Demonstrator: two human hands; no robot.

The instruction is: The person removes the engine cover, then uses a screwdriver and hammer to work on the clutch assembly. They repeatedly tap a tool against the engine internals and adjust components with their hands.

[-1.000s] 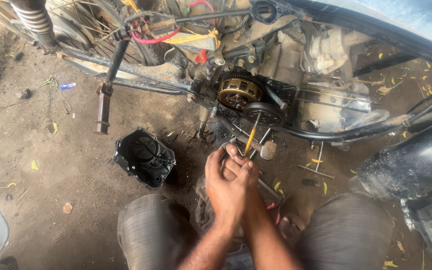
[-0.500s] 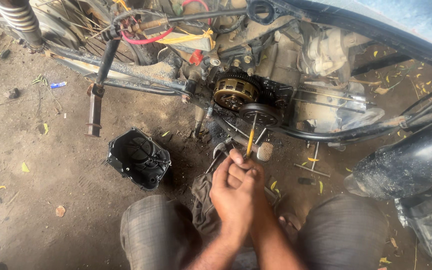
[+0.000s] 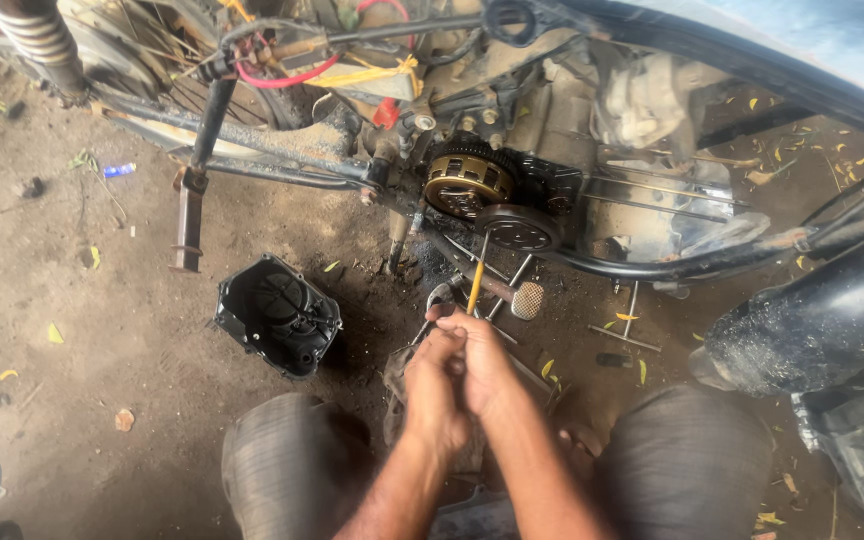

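Head view, looking down past my knees at the dirt floor (image 3: 72,330) beside the opened motorcycle engine (image 3: 542,130). My left hand (image 3: 432,385) and right hand (image 3: 484,368) are pressed together in front of me, fingers curled and overlapping; between them they grip the lower end of a yellow-handled screwdriver (image 3: 475,282), though which fingers actually pinch it I cannot tell, as the grip is hidden. The screwdriver rises out of the top of the clasp, its long axis running nearly straight away from me and slightly right, its thin shaft pointing at the dark round clutch part (image 3: 519,227) just below the brass-coloured clutch basket (image 3: 469,185). The tip appears close to that part; contact cannot be confirmed. The right hand sits nearer the engine. A black engine cover (image 3: 277,315) lies open side up, well apart to my left.
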